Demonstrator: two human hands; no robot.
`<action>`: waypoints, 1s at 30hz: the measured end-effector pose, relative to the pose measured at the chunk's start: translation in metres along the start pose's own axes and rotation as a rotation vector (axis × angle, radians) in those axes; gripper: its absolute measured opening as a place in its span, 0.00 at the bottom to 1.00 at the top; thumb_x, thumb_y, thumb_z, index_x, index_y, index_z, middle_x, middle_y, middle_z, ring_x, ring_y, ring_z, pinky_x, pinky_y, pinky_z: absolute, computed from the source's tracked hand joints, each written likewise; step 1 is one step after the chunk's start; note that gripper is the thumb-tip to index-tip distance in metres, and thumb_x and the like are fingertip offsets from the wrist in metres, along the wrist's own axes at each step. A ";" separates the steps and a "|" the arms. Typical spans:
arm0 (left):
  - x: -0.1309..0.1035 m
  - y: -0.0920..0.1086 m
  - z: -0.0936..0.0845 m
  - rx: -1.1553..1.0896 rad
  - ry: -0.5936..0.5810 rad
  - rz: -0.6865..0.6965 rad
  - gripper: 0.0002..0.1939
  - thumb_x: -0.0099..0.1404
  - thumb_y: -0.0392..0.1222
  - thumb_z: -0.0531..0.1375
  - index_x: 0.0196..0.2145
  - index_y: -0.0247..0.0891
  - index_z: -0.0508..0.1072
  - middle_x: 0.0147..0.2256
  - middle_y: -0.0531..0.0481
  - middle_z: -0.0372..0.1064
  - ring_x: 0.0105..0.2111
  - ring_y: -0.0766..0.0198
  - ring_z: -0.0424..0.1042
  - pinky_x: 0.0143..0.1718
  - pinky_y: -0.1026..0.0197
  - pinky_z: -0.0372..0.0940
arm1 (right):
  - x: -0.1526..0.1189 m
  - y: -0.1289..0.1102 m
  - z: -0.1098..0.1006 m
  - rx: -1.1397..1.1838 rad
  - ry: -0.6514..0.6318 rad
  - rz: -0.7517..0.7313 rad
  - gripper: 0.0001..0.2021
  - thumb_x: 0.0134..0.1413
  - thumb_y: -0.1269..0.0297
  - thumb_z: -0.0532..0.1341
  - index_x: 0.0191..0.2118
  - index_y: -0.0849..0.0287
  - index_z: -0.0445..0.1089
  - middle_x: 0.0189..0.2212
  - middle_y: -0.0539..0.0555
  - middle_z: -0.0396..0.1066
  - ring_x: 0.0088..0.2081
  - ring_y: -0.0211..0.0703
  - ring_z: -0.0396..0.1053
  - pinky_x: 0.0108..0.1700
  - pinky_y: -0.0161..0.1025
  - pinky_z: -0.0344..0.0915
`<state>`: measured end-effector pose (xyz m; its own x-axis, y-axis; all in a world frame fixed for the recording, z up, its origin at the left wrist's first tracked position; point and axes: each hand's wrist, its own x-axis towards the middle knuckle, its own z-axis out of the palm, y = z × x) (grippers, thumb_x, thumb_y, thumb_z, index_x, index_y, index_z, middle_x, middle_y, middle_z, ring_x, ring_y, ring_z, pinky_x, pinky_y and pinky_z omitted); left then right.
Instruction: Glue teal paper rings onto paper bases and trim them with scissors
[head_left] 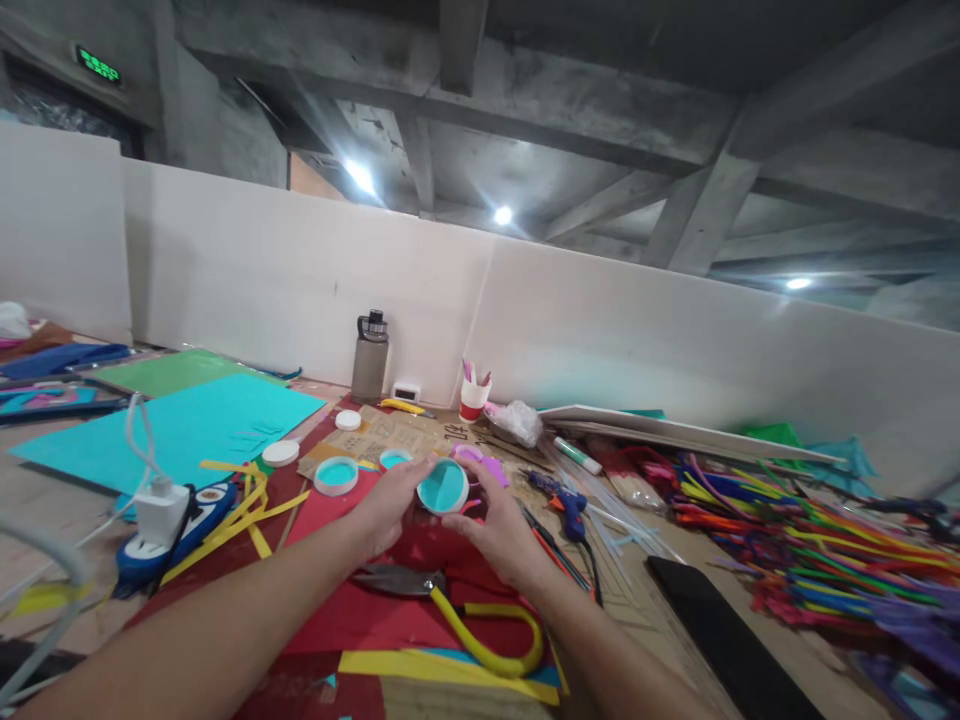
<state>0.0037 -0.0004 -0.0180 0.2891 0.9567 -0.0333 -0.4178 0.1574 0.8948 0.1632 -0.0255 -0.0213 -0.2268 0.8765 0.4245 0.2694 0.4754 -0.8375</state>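
Between my two hands is a round white cup (pixel 442 487) with a light blue inside, tilted so its opening faces me. My left hand (pixel 390 505) grips its left side, and my right hand (pixel 491 510) has thumb and fingers around its right side. Two more white rings with light blue insides lie just beyond, one (pixel 336 476) left of my left hand and one (pixel 394 459) behind it. Yellow-handled pliers (pixel 491 640) rest below my hands on red sheets (pixel 330 610). A purple piece (pixel 493 470) lies behind my right fingers.
A grey bottle (pixel 370 362) and a cup of pens (pixel 474 398) stand by the white partition. At right are a glue gun (pixel 571 510), a black phone-like slab (pixel 720 625) and colourful pipe cleaners (pixel 795 540). A power strip (pixel 176 530) and blue sheet (pixel 180 425) lie left.
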 end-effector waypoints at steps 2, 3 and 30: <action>0.001 0.000 0.000 -0.013 -0.009 -0.019 0.17 0.57 0.53 0.60 0.33 0.34 0.73 0.24 0.48 0.71 0.23 0.65 0.68 0.22 0.64 0.64 | 0.001 0.002 0.000 0.021 0.006 -0.011 0.32 0.40 0.64 0.68 0.54 0.53 0.62 0.49 0.56 0.67 0.43 0.45 0.68 0.43 0.42 0.66; 0.001 0.000 0.000 -0.029 -0.021 -0.033 0.18 0.58 0.53 0.59 0.34 0.34 0.73 0.25 0.47 0.71 0.23 0.64 0.69 0.23 0.64 0.64 | 0.002 0.003 0.000 0.035 0.007 -0.015 0.31 0.40 0.64 0.68 0.54 0.53 0.62 0.49 0.56 0.67 0.44 0.46 0.68 0.44 0.42 0.66; -0.002 0.010 -0.001 -0.035 -0.146 -0.098 0.18 0.59 0.52 0.59 0.38 0.33 0.73 0.34 0.42 0.74 0.29 0.62 0.73 0.31 0.62 0.65 | 0.006 -0.005 -0.014 0.299 0.066 0.218 0.21 0.44 0.58 0.64 0.47 0.54 0.67 0.39 0.52 0.70 0.32 0.38 0.66 0.30 0.34 0.66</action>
<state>-0.0022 -0.0003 -0.0097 0.4509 0.8911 -0.0520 -0.4108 0.2589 0.8742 0.1740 -0.0217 -0.0098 -0.1305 0.9625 0.2379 0.0173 0.2422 -0.9701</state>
